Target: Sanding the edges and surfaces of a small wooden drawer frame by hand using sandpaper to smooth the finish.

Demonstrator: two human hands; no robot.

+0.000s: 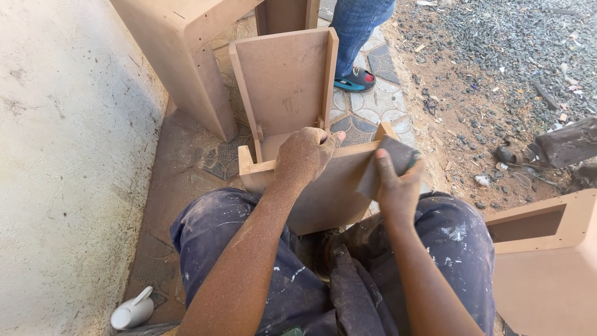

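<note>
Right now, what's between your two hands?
In the head view, the left hand grips the brown box's near board, and the right hand presses a sandpaper sheet on it. Between them lies only that board's bare top edge.

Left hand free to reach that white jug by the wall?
Probably not right now: the left hand grips the top edge of the board box braced on the lap. The white jug sits low by the left hip; path looks unobstructed once it lets go.

A brown fibreboard drawer box (pixel 311 168), open-topped and tilted upright, is gripped under dusty fingers (pixel 317 138); dark sandpaper (pixel 388 163) is pressed beside them.
</note>
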